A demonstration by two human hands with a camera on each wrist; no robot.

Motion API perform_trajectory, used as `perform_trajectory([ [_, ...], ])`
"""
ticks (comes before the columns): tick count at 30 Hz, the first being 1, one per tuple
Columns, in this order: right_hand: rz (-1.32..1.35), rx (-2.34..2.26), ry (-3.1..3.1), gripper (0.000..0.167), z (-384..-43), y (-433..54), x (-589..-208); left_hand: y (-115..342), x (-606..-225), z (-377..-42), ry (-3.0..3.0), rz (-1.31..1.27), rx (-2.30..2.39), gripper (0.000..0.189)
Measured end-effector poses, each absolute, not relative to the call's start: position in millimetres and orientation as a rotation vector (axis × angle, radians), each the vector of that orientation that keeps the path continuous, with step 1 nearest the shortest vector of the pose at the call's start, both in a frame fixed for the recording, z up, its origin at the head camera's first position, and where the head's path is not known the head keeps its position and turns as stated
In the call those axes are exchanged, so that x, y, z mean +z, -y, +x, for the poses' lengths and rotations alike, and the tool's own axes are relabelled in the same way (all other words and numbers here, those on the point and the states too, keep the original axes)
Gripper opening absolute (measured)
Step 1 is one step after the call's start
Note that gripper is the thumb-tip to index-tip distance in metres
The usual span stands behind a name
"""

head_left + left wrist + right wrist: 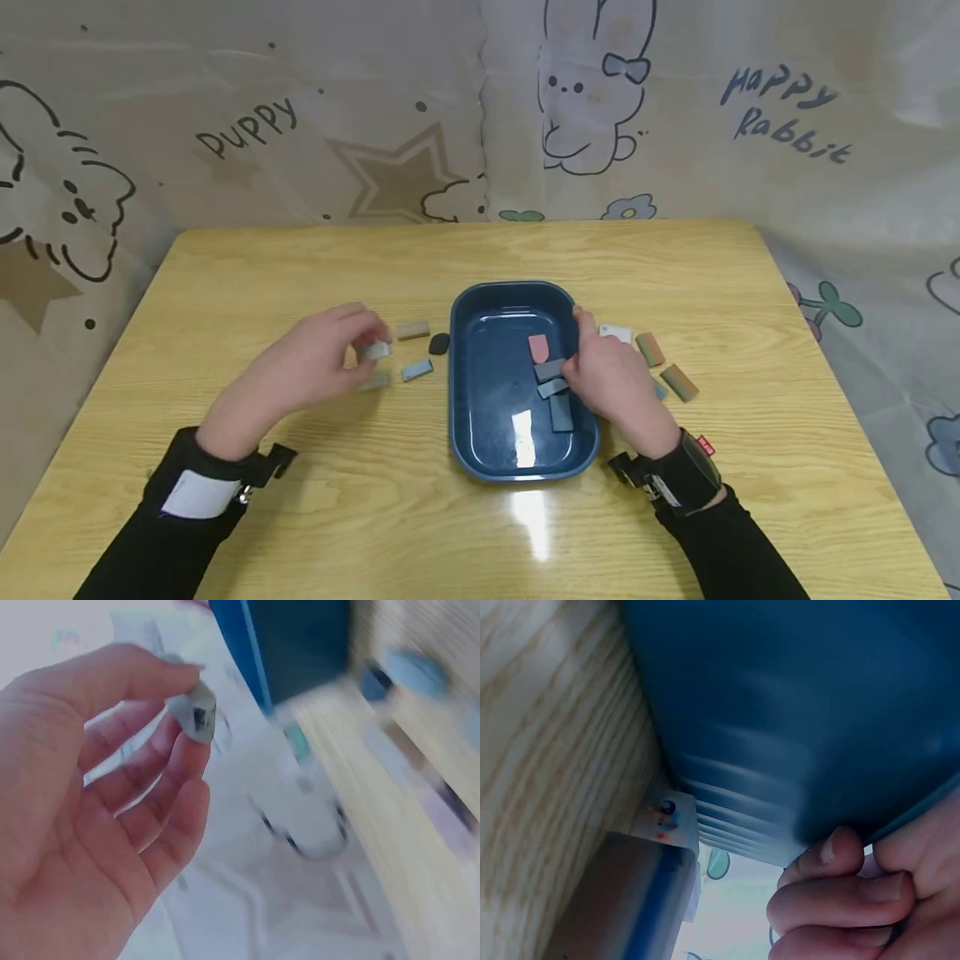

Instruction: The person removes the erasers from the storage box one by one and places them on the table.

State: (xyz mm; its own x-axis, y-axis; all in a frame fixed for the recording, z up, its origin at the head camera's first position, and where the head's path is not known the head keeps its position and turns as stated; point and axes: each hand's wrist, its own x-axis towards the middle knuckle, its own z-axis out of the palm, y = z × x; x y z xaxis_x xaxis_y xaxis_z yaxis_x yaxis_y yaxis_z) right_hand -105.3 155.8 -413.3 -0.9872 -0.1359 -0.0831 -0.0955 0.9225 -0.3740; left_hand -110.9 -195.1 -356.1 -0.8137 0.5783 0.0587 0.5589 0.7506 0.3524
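Observation:
My left hand (322,354) is left of the dark blue tray (480,287), pinching a small pale grey-green block (376,350) between thumb and fingertips. In the left wrist view the same block (196,712) shows a dark mark on its end. Below it on the table lies another pale block (375,381). My right hand (618,379) grips the tray's right rim; curled fingers (840,900) show against the outer wall in the right wrist view. Inside the tray, along its right side, lie a pink block (538,348), a grey block (550,371) and bluish blocks (561,412).
Between left hand and tray lie a tan block (412,331), a light blue block (417,370) and a black rounded piece (439,343). Right of the tray are a white block (615,333) and orange-green blocks (679,383). A printed curtain (405,92) hangs behind the wooden table (337,533).

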Motion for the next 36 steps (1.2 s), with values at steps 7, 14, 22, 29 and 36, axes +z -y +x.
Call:
perform_trajectory([
  [7, -0.169, -0.577, -2.969, 0.069, -104.6, -158.5, -411.2, 246.3, -400.9, -76.6, -2.962, 0.499, 0.548, 0.027],
  [14, -0.177, -0.583, -2.994, 0.068, -103.4, -160.8, -412.3, 251.4, -425.4, -65.5, -2.970, 0.410, 0.568, 0.023],
  [22, -0.196, -0.594, -2.992, 0.068, -104.1, -156.8, -413.3, 250.5, -418.5, -62.4, -2.899, 0.385, 0.612, 0.028],
  [29, -0.194, -0.587, -2.986, 0.068, -105.9, -154.9, -413.4, 239.4, -378.0, -77.3, -2.962, 0.472, 0.552, 0.027],
  [36, -0.189, -0.597, -2.975, 0.068, -106.5, -155.9, -413.8, 146.6, -348.9, -114.4, -2.853, 0.927, 0.432, 0.021],
])
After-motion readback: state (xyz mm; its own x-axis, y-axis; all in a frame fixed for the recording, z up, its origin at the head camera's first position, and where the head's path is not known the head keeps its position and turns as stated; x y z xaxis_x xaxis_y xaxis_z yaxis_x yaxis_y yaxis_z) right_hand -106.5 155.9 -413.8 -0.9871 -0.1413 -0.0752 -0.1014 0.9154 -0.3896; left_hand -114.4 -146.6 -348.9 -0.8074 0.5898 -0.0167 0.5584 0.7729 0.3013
